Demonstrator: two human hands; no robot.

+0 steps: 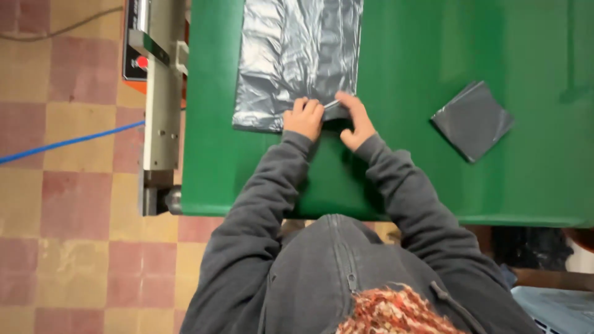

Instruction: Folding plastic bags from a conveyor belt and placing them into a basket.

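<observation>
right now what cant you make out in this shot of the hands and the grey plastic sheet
Head view:
- Far end of the grey plastic sheet: cut off by the top edge.
- Sheet's near edge: covered by the left hand and right hand.
- Layers of the folded grey square: too small.
- Grey machine beside the green table: top cut off.

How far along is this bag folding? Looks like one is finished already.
One small folded grey square already lies apart on the green table, so that piece looks done. In hand: the left hand and right hand pinch the near edge of a long grey plastic bag. Most of that bag lies flat and unfolded, so nearly all its folding remains.
</observation>
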